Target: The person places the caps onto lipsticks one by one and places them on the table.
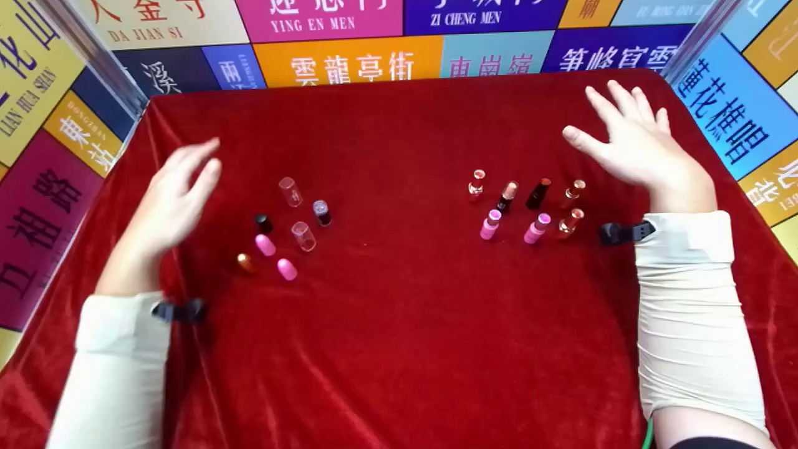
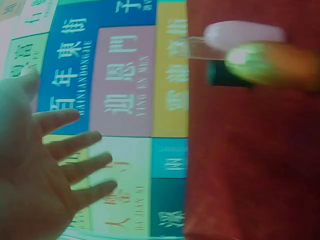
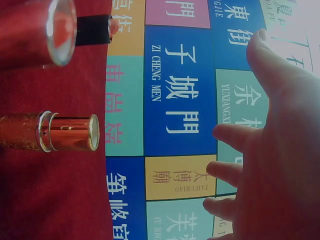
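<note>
My left hand (image 1: 171,196) is held over the left side of the red cloth, fingers extended and holding nothing. Nearest to it are lipstick caps: a black cap (image 1: 263,222), two pink caps (image 1: 265,245), a gold cap (image 1: 244,262) and two clear caps (image 1: 303,236). A small dark piece with a purple-grey top (image 1: 322,212) stands beside them. With fingers spread and nothing held, my right hand (image 1: 639,140) is above the far right corner. Uncapped lipsticks stand to its left: two pink tubes (image 1: 534,229), dark tubes (image 1: 538,194) and several red-and-gold tubes (image 3: 75,133).
The red velvet cloth (image 1: 399,324) covers the table and hangs in folds at the left. Upright panels with coloured street-name tiles (image 1: 349,59) enclose the back and both sides. Clear posts (image 1: 103,56) stand at the back corners.
</note>
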`<state>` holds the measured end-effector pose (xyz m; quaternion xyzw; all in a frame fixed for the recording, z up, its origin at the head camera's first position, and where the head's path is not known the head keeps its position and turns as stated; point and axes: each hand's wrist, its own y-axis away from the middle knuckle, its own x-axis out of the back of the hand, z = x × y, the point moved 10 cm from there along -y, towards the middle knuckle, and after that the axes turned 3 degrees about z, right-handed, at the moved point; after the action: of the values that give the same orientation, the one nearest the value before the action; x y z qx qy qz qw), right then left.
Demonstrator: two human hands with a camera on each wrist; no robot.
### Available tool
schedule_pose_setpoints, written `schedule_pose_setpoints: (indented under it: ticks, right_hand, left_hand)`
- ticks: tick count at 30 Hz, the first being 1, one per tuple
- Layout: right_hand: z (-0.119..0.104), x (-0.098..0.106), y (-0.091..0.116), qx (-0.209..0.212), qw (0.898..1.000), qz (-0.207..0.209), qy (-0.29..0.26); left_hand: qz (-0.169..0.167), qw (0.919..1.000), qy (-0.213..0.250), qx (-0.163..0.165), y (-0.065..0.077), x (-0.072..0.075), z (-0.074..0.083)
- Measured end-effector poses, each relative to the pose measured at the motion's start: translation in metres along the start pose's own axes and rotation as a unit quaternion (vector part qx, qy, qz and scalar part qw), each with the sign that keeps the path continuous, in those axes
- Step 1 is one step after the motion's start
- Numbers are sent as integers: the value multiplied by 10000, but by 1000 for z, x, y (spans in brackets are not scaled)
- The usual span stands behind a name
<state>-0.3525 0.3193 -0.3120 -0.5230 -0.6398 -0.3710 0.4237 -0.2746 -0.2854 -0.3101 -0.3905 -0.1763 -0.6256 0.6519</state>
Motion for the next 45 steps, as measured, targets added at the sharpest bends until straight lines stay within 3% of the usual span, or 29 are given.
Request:
schedule_pose_setpoints:
  ticks: [3,8,11,15,19,22,39,45]
  right_hand:
    - [-2,-3,-2,13,10000,-27,9]
    - [-5,-5,-4,56,10000,-49,-22]
    - [-3,-3,-3,46,10000,-46,-24]
    - [1,0,0,2,10000,-15,-30]
    - [3,2,1,-4,10000,8,-58]
    - [4,1,0,-6,10000,0,-71]
    - [1,-3,-2,5,10000,-82,35]
    - [-6,-6,-2,215,9988,-429,-127]
  left_hand:
    - [237,9991,356,71,21,0,-9]
    - [262,9951,774,565,53,-5,-33]
    - [42,9920,1083,643,64,-13,-42]
    - [-511,9833,1585,738,75,-32,-49]
    - [-974,9723,1945,854,79,-47,-52]
    - [-1112,9695,2001,874,79,-53,-53]
    - [-1024,9860,1248,416,74,-59,-38]
    - [-1041,9891,986,348,74,-60,-36]
